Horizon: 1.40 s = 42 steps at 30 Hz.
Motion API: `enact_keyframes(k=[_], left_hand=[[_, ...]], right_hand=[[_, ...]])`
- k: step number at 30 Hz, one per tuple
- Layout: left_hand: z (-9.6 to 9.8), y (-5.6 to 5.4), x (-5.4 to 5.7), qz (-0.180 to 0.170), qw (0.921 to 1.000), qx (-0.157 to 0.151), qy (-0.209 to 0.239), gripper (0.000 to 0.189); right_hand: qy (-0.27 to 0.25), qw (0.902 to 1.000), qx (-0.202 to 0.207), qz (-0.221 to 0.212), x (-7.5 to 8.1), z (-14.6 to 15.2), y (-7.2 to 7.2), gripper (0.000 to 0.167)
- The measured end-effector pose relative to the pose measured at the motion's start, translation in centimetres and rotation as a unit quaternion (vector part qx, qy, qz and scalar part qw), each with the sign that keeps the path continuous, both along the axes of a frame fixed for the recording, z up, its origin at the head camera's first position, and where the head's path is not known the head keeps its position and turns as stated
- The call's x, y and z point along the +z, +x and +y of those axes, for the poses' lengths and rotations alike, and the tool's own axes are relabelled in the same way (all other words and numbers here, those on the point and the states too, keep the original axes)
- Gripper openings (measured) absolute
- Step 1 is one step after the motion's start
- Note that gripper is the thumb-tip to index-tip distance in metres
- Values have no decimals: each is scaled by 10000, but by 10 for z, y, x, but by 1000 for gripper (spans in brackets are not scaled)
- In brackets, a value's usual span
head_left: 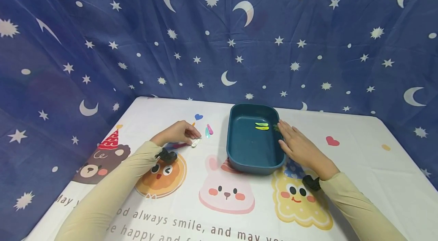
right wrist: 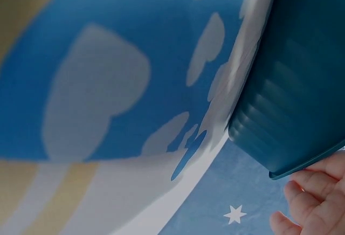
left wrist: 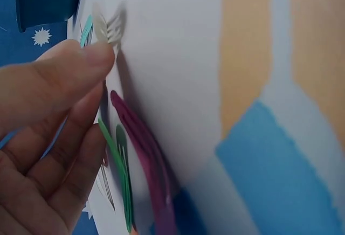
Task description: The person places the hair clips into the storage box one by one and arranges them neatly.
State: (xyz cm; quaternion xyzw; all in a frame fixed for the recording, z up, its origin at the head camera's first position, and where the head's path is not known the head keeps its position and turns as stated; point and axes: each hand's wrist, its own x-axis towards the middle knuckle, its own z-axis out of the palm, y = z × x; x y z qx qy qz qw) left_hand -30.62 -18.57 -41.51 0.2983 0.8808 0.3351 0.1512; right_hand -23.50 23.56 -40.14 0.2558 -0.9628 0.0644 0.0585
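My left hand [head_left: 181,133] pinches a white snap hair clip [head_left: 195,143] between thumb and fingertips, at the table surface left of the blue-green bin [head_left: 256,170]. In the left wrist view a purple hair clip [left wrist: 141,143] and a green hair clip [left wrist: 121,165] lie close to that hand. Just right of its fingertips lie a pink clip [head_left: 210,129] and a teal clip [head_left: 207,132]. My right hand [head_left: 301,146] rests with extended fingers against the bin's right side. Inside the bin are a lime clip [head_left: 261,124] and a yellow clip [head_left: 262,128].
A white tablecloth [head_left: 362,180] with printed cartoon figures covers the table. Behind and at the left hangs a dark blue curtain [head_left: 191,20] with moons and stars. An orange item [head_left: 193,124] shows partly behind the left hand.
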Motion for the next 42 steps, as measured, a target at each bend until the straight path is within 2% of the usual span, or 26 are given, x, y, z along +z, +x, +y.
enact_keyframes(k=[8,14,20,26,39,42], left_hand=[[4,2,3,67,9998,111,-174,30],[8,2,4,161,9996,21,-239,30],[12,3,6,403,9987,-111,-278,29],[16,4,5,627,9973,-39,-387,26],[16,3,2,441,9984,90,-329,20],[15,3,3,494,9981,88,-353,17]], right_hand=[[12,10000,-28,-38,0,0,0,60],[-52,9999,-43,-117,0,0,0,61],[-68,9997,-60,-218,0,0,0,62],[-26,9998,-54,-193,0,0,-1,62],[-49,9998,-41,-200,0,1,0,62],[-57,9998,-42,-200,0,1,0,62]])
